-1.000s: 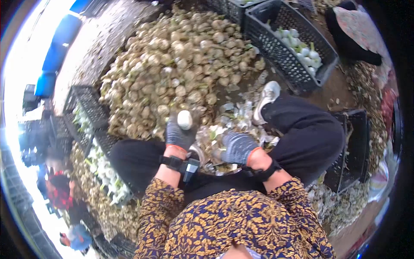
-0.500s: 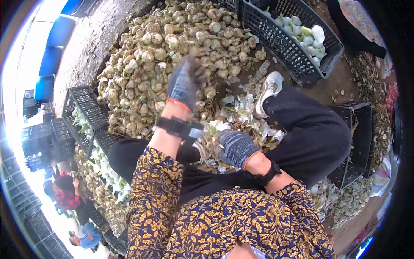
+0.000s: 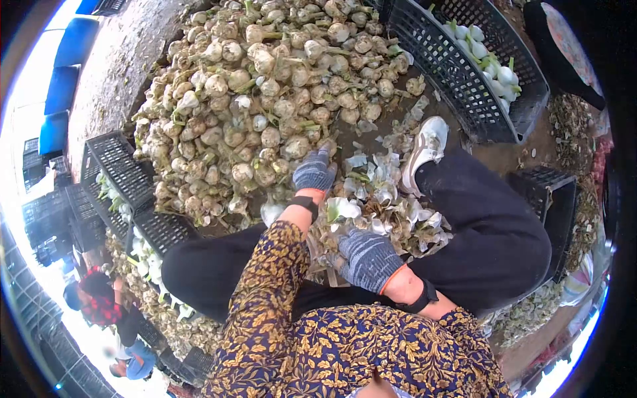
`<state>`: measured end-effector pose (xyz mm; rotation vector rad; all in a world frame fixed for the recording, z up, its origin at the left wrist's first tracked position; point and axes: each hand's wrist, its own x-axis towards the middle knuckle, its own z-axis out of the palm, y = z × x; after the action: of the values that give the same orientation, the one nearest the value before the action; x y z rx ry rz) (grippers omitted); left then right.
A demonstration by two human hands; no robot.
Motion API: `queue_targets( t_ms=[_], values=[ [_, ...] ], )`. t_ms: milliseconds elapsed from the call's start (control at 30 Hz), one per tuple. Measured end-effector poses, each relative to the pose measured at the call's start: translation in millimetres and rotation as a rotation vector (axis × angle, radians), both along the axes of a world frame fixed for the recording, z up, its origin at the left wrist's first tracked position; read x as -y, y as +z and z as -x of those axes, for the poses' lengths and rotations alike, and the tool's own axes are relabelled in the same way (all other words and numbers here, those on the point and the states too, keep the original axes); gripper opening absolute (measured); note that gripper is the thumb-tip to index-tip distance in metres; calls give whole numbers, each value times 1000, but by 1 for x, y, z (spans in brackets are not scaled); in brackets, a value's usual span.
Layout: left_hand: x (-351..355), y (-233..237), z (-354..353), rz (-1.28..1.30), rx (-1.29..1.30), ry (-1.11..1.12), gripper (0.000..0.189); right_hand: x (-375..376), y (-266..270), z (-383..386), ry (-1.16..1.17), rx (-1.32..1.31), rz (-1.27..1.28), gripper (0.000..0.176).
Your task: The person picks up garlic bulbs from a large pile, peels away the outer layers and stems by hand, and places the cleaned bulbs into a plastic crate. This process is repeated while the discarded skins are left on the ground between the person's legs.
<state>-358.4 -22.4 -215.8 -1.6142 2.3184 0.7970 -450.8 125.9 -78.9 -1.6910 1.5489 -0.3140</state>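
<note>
L hand at near edge of bulbs, R hand curled by peels, can't tell either's grip; prob. best to take loose edge ones w/o sliding the rest.

Open centre, hemmed sides

Over the peelings at centre there is room to pass; the left grip obstructs the bulb heap's near edge. A shoe and bent knee bar centre right; a crate walls off upper right.

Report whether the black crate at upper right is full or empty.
Neither, partly full: white bulbs lie inside the black crate, with bare inner wall showing beside them.
</note>
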Motion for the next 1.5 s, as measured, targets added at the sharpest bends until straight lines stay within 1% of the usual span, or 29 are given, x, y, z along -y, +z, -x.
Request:
queue_targets(
  t_ms=[67,133,167,200,267,333,433,467,500,533,600,667,700,733,767,800,833,867,900,933,967,1000,1067,1133,1200,1233,1267,1333,1500],
  values=[
    [13,-11,6,-43,26,-59,43,5,-3,0,-2,0,57,27],
    [17,-14,5,-14,-20,-51,38,13,4,5,37,-5,-28,28],
    [19,-14,3,-11,-124,1,36,15,3,7,5,-42,-44,28],
    [21,-1,2,-4,-226,53,33,17,2,8,-26,-76,-57,28],
    [19,26,-3,24,-260,73,31,16,-12,11,-95,-50,-102,28],
    [17,44,-11,-109,-335,48,33,13,-20,15,-314,-106,90,35],
    [4,81,-16,-155,-402,22,33,20,-19,22,-378,-219,202,43],
    [-2,95,-15,-198,-428,4,33,22,-18,24,-378,-218,212,43],
    [-7,110,-14,-116,-396,-97,28,23,-18,25,-402,-176,269,44],
    [-13,121,-12,-106,-395,-96,28,23,-19,26,-425,-134,327,45],
    [-22,142,-8,-165,-412,-107,27,21,-27,27,-416,-193,362,43],
    [-31,157,-5,-204,-338,-46,28,21,-26,29,-376,-55,256,40],
    [-35,159,-7,-151,-381,-46,27,21,-22,29,-378,-2,354,35],
    [-40,162,-9,-98,-423,-46,27,20,-26,30,-374,0,367,35],
    [-45,170,-11,-184,-534,8,26,20,-28,28,-389,28,324,35],
    [-53,168,-14,-175,-536,8,26,21,-29,27,-405,55,278,35],
    [-63,158,-15,76,-651,90,27,19,-28,27,-485,206,159,36],
    [-73,145,-19,329,-760,171,28,19,-26,29,-483,207,167,36],
    [-82,125,-28,243,-737,178,32,19,-25,32,-358,172,208,33],
    [-92,120,-29,249,-738,182,32,17,-25,35,-231,136,247,30],
    [-101,117,-28,159,-874,263,32,17,-38,36,-25,-129,560,23],
    [-105,116,-27,66,-1008,344,32,17,-45,35,-19,-127,563,23],
    [-106,118,-30,39,-1020,376,32,16,-54,31,-140,346,133,19],
    [-103,125,-31,106,-985,300,31,15,-57,33,-95,383,211,19],
    [-105,123,-32,121,-1000,331,29,19,-45,30,-42,456,293,20],
    [-104,121,-33,150,-992,322,28,17,-36,34,41,123,549,20],
    [-104,120,-34,177,-985,313,27,16,-30,33,41,123,548,20],
    [-105,118,-34,197,-961,308,27,14,-25,31,59,-69,709,17],
    [-106,112,-37,205,-906,339,26,11,-26,30,57,-96,725,15]
  ],
)
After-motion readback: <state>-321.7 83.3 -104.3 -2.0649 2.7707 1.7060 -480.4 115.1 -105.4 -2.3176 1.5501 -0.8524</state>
